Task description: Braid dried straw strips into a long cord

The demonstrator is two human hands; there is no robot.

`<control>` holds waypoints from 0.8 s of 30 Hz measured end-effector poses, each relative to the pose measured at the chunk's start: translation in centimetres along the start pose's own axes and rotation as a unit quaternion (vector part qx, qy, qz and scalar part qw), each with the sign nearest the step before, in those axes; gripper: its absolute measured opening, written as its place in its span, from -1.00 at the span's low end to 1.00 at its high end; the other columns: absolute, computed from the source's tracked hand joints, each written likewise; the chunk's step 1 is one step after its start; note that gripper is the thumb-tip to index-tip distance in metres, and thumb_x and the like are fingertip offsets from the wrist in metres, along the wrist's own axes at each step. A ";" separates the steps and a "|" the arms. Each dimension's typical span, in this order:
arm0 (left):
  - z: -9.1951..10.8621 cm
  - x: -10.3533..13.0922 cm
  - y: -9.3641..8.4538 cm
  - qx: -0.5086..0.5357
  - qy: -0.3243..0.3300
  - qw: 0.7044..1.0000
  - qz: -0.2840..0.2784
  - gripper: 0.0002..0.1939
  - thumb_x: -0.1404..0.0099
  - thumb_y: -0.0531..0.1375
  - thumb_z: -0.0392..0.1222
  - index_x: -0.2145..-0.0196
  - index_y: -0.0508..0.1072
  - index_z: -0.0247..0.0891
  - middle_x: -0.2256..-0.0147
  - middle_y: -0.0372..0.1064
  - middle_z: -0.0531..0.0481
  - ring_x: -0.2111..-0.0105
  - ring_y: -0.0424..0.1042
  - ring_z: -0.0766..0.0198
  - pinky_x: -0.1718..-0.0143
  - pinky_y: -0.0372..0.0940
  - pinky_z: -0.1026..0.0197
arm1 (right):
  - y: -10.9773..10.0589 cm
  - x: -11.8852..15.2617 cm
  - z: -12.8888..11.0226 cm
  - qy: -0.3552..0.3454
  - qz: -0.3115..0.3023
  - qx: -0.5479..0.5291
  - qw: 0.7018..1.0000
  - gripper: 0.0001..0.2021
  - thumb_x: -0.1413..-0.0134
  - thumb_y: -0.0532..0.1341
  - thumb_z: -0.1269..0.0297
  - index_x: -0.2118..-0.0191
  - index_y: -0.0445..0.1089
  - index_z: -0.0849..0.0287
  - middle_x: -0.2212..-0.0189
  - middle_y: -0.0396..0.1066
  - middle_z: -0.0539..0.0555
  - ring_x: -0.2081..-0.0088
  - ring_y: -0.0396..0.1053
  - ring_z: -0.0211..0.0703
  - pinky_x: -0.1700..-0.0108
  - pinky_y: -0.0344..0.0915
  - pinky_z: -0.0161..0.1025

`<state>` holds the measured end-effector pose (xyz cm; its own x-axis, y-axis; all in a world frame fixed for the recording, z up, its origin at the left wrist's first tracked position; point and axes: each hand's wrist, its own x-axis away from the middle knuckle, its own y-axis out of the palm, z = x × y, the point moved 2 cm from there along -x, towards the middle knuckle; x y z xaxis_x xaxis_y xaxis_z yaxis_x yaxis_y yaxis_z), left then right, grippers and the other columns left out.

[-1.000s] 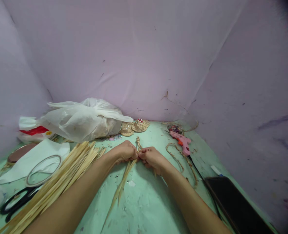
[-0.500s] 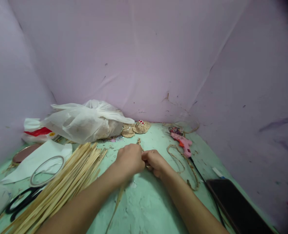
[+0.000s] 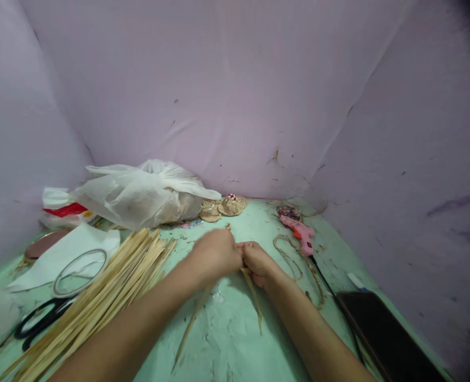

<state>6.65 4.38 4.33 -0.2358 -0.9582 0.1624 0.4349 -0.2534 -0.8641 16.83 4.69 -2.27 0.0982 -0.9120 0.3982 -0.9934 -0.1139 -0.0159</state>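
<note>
My left hand (image 3: 218,253) and my right hand (image 3: 257,261) meet over the middle of the green table, both with fingers closed. Between them they grip a piece of plant fibre, mostly hidden by the fingers. A small braided end (image 3: 228,226) shows just beyond my left hand. One loose pale strip (image 3: 190,324) hangs down below my left wrist, and another strip (image 3: 254,300) trails from beneath my right hand toward me.
Left: a bundle of dry strips (image 3: 99,297), black scissors (image 3: 43,318), a ring (image 3: 56,281) and a white plastic bag (image 3: 139,193). Back: woven pieces (image 3: 231,207). Right: a pink glue gun (image 3: 304,236), a braided cord (image 3: 318,286) and a dark phone-like slab (image 3: 386,334).
A strip now hangs beneath my right hand where none showed before. My left hand has shifted slightly right and up, covering more of the braided end. The view has moved a little.
</note>
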 end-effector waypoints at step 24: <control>-3.1 -3.5 3.8 0.094 -0.098 0.991 -0.007 -0.92 0.20 0.08 -0.27 0.73 0.22 -0.29 0.76 0.04 0.06 0.64 0.14 0.33 0.65 -0.09 0.31 | 0.9 3.0 -2.7 -0.115 0.139 0.650 0.739 -0.76 0.20 0.08 0.45 0.37 0.45 0.28 0.43 0.42 0.28 0.36 0.36 -0.08 0.36 0.13 -0.30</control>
<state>6.47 7.24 -0.96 -0.0779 -0.9571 0.2792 0.5920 -0.2697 -0.7594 16.02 2.93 1.35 0.0570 -0.9971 0.0511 -0.0960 -0.0564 -0.9938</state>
